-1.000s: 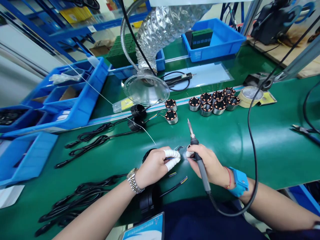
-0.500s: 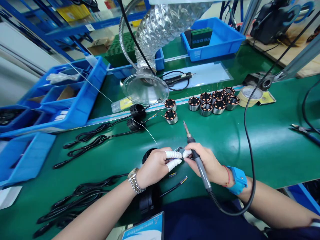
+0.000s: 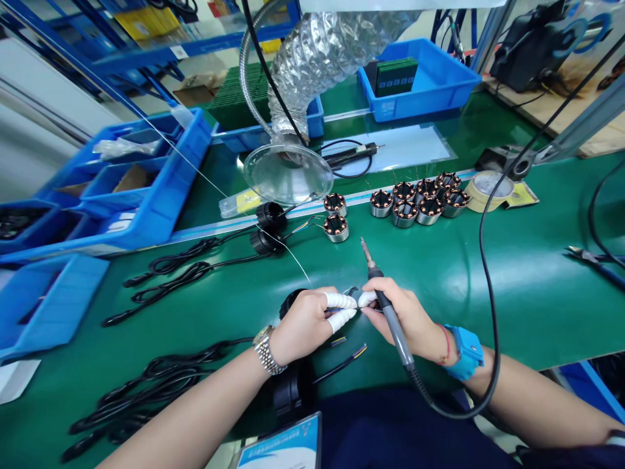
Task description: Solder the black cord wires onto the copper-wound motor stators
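Observation:
My left hand (image 3: 312,320), with white finger covers and a watch at the wrist, pinches a thin wire beside a black round cap (image 3: 291,301). Close against its fingertips, my right hand (image 3: 398,312) is closed around a soldering iron (image 3: 394,326), whose tip points up and away. The right fingertips also pinch at the wire; its end is too small to make out. Below the hands lies a black cable (image 3: 336,368) with coloured wire ends, running from a larger black cap (image 3: 291,391).
Copper-wound rings (image 3: 404,213) stand in a group beyond the hands. A fume funnel (image 3: 288,174) hangs over the green table (image 3: 551,280). Coiled black cables (image 3: 161,384) and blue bins (image 3: 180,176) are at left, pliers (image 3: 588,254) at right.
The whole view has shifted slightly. Both hands keep their pinch at the wire, and the soldering iron stays in my right hand.

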Tool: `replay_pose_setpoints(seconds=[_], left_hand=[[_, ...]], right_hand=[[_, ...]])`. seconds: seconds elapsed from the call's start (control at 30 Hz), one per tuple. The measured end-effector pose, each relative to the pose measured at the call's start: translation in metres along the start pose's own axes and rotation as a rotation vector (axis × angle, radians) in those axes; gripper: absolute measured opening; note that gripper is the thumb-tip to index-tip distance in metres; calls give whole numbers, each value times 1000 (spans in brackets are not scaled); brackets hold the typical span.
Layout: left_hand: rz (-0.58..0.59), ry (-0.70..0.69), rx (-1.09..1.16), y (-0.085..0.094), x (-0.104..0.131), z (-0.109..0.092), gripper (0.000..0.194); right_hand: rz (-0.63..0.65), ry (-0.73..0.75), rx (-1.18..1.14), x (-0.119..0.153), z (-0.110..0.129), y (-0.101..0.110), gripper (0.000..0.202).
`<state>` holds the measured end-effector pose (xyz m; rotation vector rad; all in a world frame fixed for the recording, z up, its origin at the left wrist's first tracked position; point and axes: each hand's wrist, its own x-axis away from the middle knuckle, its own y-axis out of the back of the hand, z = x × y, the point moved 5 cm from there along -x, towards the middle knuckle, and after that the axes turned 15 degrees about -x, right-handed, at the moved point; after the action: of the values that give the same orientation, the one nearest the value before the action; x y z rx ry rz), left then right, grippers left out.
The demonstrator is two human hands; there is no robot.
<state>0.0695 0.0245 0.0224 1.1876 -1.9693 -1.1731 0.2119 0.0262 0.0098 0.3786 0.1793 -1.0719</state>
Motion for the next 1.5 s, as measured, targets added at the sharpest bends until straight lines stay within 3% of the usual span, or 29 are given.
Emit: replay_pose_setpoints(seconds=[0.3, 0.43, 0.53, 0.67, 0.73, 0.8, 0.93, 1.13, 1.23, 1.3, 1.4, 1.5], left_hand=[[-21, 5, -69, -5, 0, -9, 17], [-3, -32, -71, 17, 8, -6, 23], [-30, 71, -171, 56, 31, 27, 28], [65, 328, -379, 95, 83, 102, 33], [293, 394, -360, 93, 114, 134, 40], [417, 448, -323, 88, 141, 155, 44], [451, 478, -195, 79, 169, 168, 40], [474, 442, -54, 68, 175, 171, 36], [411, 462, -101, 80, 176, 182, 39], [275, 524, -208, 101, 178, 193, 49], [58, 612, -499, 138, 182, 209, 65], [2, 665, -759, 155, 179, 222, 65]], right_hand=[[-159, 48, 91, -2, -1, -11, 26], [-105, 51, 130, 1, 4, -4, 26], [-110, 76, 189, 8, 10, 14, 30], [6, 103, 285, 24, 7, 26, 31], [104, 113, 334, 31, -2, 25, 33], [193, 117, 387, 35, -15, 22, 37], [301, 127, 456, 34, -33, 18, 39], [305, 81, 517, 23, -28, 19, 33], [224, 103, 529, 13, -24, 20, 31], [170, 114, 528, 2, -23, 19, 29], [147, 149, 499, -19, -27, 8, 28], [177, 180, 464, -45, -34, -11, 30]])
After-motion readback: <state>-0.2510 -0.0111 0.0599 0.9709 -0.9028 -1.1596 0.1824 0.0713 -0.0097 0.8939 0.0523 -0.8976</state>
